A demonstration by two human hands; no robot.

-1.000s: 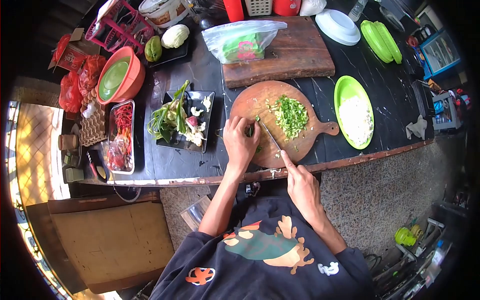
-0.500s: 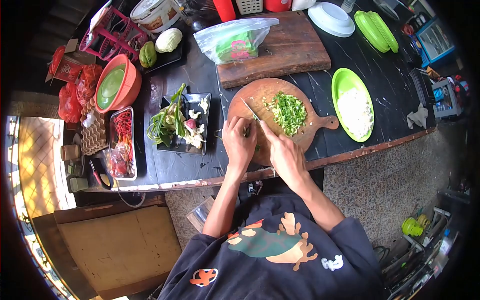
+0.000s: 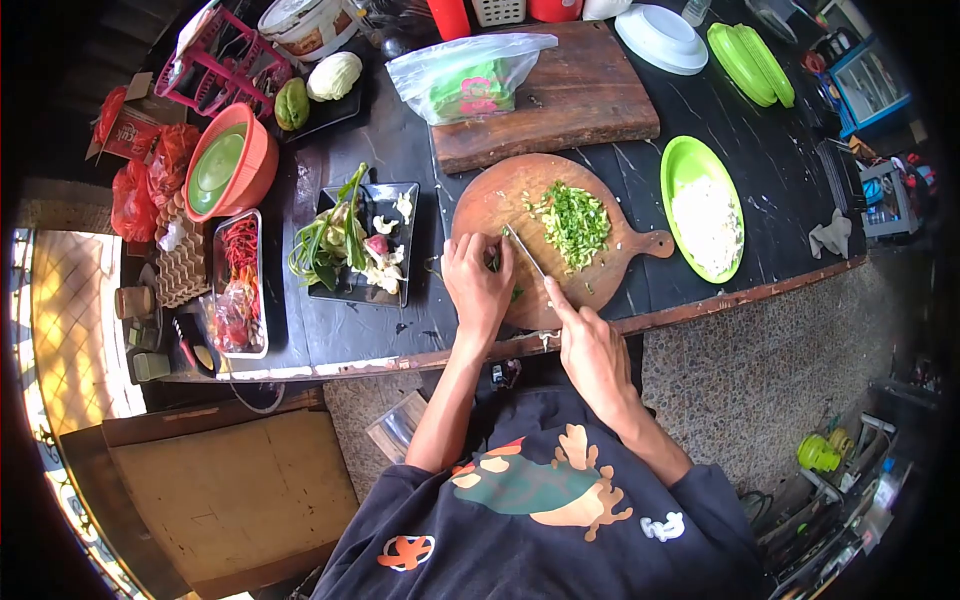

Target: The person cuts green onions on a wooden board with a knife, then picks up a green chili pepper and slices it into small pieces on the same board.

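My right hand [image 3: 594, 358] is closed round the handle of a knife [image 3: 528, 252], index finger stretched along its back. The blade slants up and left over the round wooden chopping board [image 3: 490, 195]. At the board's left side, my left hand [image 3: 478, 282] has its fingers curled on a green stalk [image 3: 494, 260], mostly hidden under them. The knife tip lies just right of those fingers. A pile of chopped green onion [image 3: 574, 225] sits on the board to the right of the blade.
A black plate [image 3: 398, 200] with greens and garlic is at left. A green oval plate [image 3: 735, 262] of white food stands at right. Behind are a thick wooden board [image 3: 590, 85] and a plastic bag [image 3: 470, 80]. An orange basin [image 3: 262, 165] and a tray [image 3: 262, 300] are far left.
My right hand has drawn back toward me and right with the knife, so more of the blade shows. My left hand stays almost in place. The whole view has shifted slightly.
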